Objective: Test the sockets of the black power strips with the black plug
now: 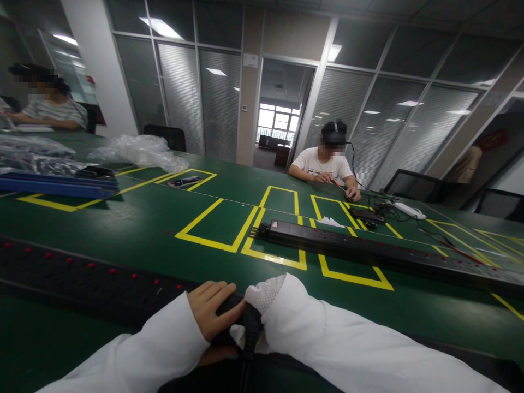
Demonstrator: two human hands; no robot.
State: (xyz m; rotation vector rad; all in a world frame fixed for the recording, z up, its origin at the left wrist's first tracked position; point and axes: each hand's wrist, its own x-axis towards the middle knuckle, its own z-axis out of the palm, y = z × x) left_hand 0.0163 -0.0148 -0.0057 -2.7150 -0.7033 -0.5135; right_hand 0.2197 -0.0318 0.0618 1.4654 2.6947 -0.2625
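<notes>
A long black power strip (82,289) with a row of red dots along it lies at the left, its near end under my left hand (213,312). That hand is bare, with its fingers bent over the strip's end and the thumb reaching toward my right hand. My right hand (266,297), in a white dotted glove, is closed around a black power cord (250,330) at the strip's end. The cord runs down toward me. Part of the right fingers and the joint between cord and strip are hidden.
Another black power strip (335,240) lies across the green table (143,229), which has yellow tape outlines. Blue rails (57,185), plastic wrap (141,153) and a phone-like item (186,182) are at the left. A co-worker (327,164) sits opposite among cables; another person (53,112) sits far left.
</notes>
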